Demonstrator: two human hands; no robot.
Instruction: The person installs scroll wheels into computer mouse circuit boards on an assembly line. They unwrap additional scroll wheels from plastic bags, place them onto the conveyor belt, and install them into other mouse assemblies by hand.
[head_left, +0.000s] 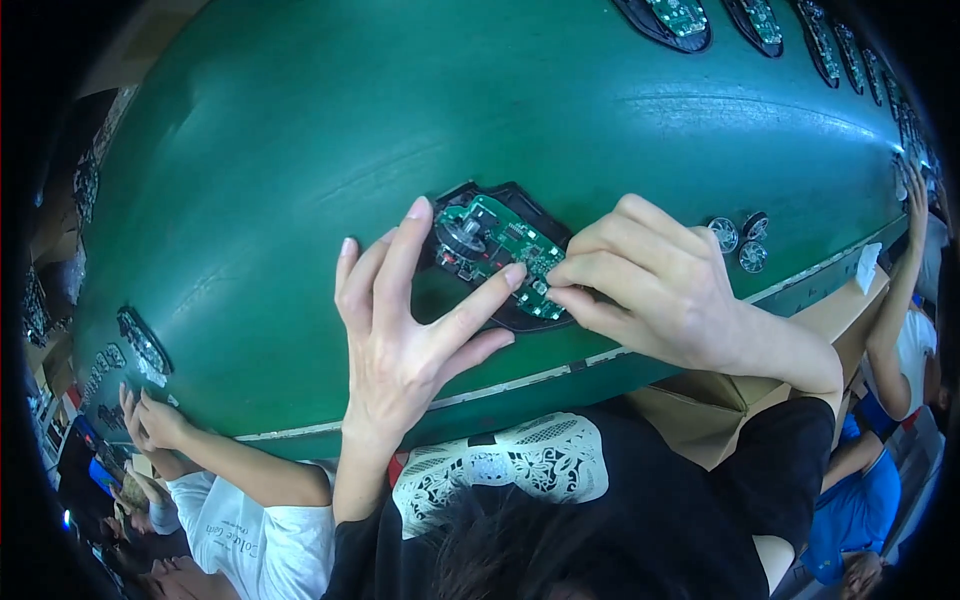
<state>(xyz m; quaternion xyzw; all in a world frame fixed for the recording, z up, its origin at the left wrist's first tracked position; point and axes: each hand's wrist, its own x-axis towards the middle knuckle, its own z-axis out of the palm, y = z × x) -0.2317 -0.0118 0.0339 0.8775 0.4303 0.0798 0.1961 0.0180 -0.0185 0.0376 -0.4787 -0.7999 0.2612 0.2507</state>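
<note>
A green circuit board (pixel 515 238) with a dark scroll wheel (pixel 460 238) lies in the black base of a computer mouse (pixel 520 205) on the green table. My left hand (pixel 395 330) has its fingers spread; one fingertip rests on the board, and another is at the base's left edge. From the right, my right hand (pixel 650 285) bends its fingers into a pinch at the board's right end. Whatever is between those fingertips is hidden.
Three spoked scroll wheels (pixel 753 257) lie right of my right hand. Mouse bases with boards (pixel 680 18) line the far right. Another mouse part (pixel 143 340) lies left, near a co-worker's hands (pixel 150 418). A cardboard box (pixel 710 405) stands below the table's near edge.
</note>
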